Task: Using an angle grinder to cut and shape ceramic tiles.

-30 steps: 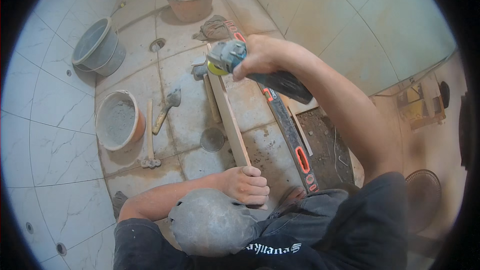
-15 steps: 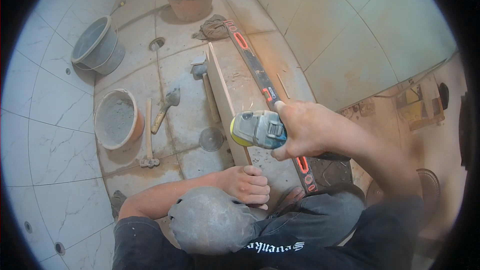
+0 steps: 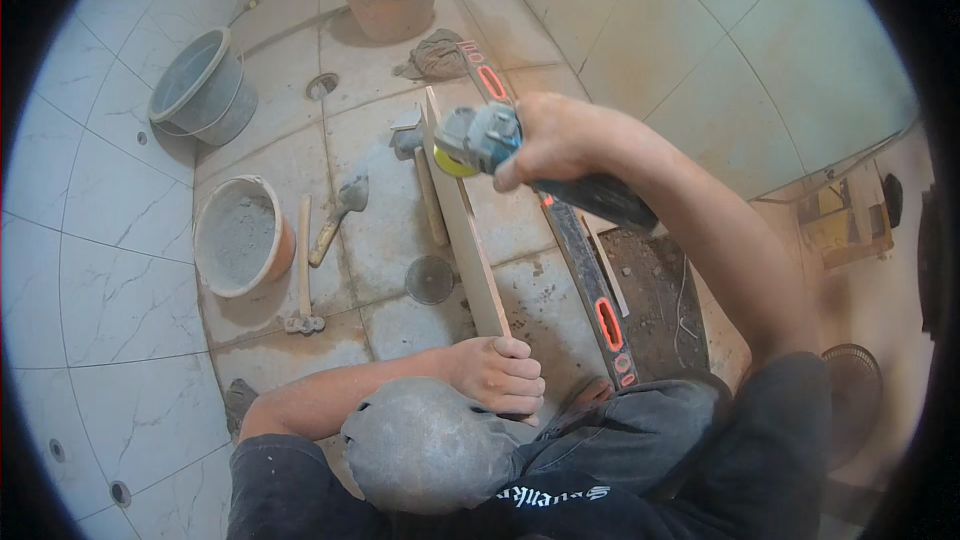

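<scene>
Pale flat tile slab (image 3: 477, 280) stands on its long edge on the floor, running away from the person. The left forearm comes in bent from the lower left, its hand (image 3: 500, 377) closed in a fist over the slab's near end, fingers folded down. The right arm reaches from the lower right with the elbow bent outward; its hand (image 3: 555, 140) is wrapped around a blue-and-grey angle grinder (image 3: 485, 140), whose yellow-green disc (image 3: 453, 164) sits at the slab's upper edge near the far end. Actual contact cannot be told.

Beneath lies a dusty, stained, pale tiled floor (image 3: 370, 130). Right of the slab stretches a long black spirit level with orange-red openings (image 3: 588, 275); to its left lie a wooden-handled trowel (image 3: 350, 195) and a wooden-handled hammer (image 3: 305, 260). White grey-veined wall tiles (image 3: 120, 300) rise on the left, a greenish-beige tiled wall (image 3: 720, 80) on the right.
</scene>
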`<state>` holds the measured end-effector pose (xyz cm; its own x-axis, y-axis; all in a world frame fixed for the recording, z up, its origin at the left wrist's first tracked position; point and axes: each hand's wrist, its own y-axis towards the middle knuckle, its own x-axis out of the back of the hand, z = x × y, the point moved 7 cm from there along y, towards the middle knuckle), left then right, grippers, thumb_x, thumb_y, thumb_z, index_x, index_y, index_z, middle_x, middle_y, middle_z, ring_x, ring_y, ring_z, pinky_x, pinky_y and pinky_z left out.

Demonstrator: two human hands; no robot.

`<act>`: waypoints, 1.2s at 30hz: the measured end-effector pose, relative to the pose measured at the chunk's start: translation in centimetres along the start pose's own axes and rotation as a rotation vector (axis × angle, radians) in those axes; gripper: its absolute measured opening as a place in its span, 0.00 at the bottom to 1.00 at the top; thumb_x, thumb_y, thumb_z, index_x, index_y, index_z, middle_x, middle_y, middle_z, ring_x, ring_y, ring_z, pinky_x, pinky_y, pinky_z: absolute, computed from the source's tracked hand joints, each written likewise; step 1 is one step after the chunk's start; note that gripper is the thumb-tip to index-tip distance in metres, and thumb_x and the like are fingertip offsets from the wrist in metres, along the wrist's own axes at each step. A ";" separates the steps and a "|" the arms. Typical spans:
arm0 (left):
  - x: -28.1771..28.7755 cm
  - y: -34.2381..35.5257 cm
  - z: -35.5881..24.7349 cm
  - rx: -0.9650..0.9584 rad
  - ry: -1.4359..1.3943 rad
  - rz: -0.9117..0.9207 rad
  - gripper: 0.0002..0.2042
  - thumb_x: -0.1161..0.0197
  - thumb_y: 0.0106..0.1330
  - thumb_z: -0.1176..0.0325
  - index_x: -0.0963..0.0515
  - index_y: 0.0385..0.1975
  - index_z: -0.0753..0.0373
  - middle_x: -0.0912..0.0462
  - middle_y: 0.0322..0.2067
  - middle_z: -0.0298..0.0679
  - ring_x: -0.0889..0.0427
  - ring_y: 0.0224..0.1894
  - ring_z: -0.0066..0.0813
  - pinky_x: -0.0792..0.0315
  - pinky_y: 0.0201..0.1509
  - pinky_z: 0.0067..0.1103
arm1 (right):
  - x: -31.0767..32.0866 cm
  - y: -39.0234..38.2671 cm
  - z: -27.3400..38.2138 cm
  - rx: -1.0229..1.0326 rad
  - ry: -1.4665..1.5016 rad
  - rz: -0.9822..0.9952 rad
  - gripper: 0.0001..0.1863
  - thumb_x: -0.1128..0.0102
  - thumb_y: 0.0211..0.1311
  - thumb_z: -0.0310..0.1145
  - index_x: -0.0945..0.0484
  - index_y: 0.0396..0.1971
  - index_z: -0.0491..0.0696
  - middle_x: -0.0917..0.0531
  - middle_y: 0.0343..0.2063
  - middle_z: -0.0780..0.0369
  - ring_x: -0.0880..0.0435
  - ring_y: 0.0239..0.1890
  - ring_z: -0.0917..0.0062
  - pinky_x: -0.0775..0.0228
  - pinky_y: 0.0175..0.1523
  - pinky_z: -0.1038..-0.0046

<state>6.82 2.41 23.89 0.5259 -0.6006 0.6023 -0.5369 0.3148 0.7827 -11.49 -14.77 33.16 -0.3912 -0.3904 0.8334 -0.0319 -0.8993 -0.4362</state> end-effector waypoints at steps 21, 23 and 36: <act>0.0 0.0 0.0 0.014 0.003 0.042 0.13 0.37 0.71 0.55 0.28 0.27 0.52 0.29 0.28 0.27 0.28 0.33 0.22 0.38 0.47 0.23 | 0.7 1.8 -0.2 -0.004 0.028 -0.067 0.31 0.23 0.42 0.50 0.13 0.37 0.36 0.11 0.36 0.47 0.11 0.40 0.58 0.20 0.48 0.63; 0.1 0.1 0.0 0.015 0.011 0.054 0.13 0.37 0.71 0.54 0.28 0.27 0.52 0.29 0.28 0.26 0.28 0.34 0.22 0.37 0.47 0.23 | -0.5 0.0 -0.6 0.027 0.073 -0.045 0.30 0.23 0.41 0.50 0.13 0.35 0.36 0.11 0.35 0.47 0.11 0.40 0.57 0.20 0.48 0.63; 0.4 -0.4 -0.4 0.017 0.025 0.069 0.12 0.35 0.72 0.55 0.27 0.29 0.52 0.28 0.29 0.26 0.26 0.35 0.22 0.37 0.49 0.23 | -7.0 -10.6 -1.6 0.034 0.071 0.134 0.38 0.21 0.43 0.47 0.26 0.42 0.28 0.16 0.35 0.39 0.13 0.44 0.47 0.21 0.51 0.58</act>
<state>7.52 2.32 23.85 0.5038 -0.5592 0.6584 -0.5835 0.3417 0.7367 -9.87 -2.19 31.47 -0.4538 -0.4938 0.7417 0.0559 -0.8465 -0.5294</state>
